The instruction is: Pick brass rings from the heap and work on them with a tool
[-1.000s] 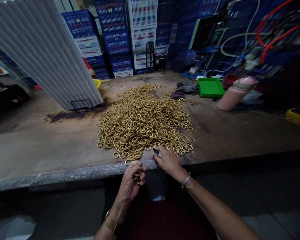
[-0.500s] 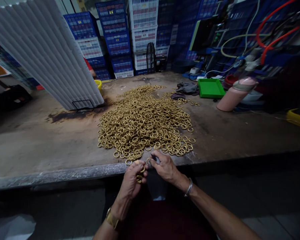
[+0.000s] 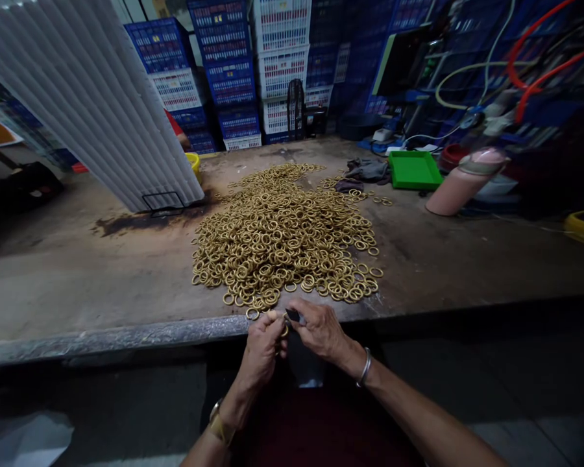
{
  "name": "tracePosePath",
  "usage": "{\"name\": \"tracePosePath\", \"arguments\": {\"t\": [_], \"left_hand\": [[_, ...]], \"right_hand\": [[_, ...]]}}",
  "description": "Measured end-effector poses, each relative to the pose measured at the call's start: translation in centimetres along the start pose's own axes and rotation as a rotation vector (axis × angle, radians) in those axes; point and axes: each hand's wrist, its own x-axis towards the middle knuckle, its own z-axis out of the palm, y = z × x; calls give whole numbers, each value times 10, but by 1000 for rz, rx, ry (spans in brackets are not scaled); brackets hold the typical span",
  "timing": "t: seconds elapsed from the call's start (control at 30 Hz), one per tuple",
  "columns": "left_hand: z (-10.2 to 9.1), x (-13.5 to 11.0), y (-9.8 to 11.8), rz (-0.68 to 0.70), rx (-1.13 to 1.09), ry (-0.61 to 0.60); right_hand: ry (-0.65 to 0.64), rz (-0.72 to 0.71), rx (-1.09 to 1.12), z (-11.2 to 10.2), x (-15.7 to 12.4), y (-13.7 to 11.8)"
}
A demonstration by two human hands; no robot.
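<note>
Just off the table's front edge, my left hand is closed, pinching a brass-coloured ring between thumb and fingers. Whether more rings lie in its palm is hidden. My right hand is closed around a small dark tool with a flat, blade-like end; its exact kind cannot be made out. The tool's tip meets or nearly meets the ring, and the two hands almost touch. Beyond them spreads a large heap of similar rings. One loose ring lies at the edge beside my left fingers.
On the left, a corrugated pale panel leans in a black wire stand. A green tray, dark gloves and a pink bottle stand right of the heap. Stacked crates line the back, near another person's red sleeve.
My right hand has moved slightly left, bringing the dark tool to the ring in my left hand. My left fingers have turned, and the rings seen in the palm earlier are now hidden.
</note>
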Motion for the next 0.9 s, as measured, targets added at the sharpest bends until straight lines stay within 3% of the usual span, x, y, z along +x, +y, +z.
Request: {"name": "tracePosePath", "arguments": {"t": [0.2,0.3,0.5,0.9], "left_hand": [[3,0,-2,182,289,123],[4,-1,-2,261,329,143],[4,-2,2,47,105,42],[5,-3,1,-9,-8,-107]], "right_hand": [[-25,257,309,4,4,-2],[-78,355,443,4,8,-3],[-80,495,525,0,13,-6],[-107,504,550,-4,15,-10]]}}
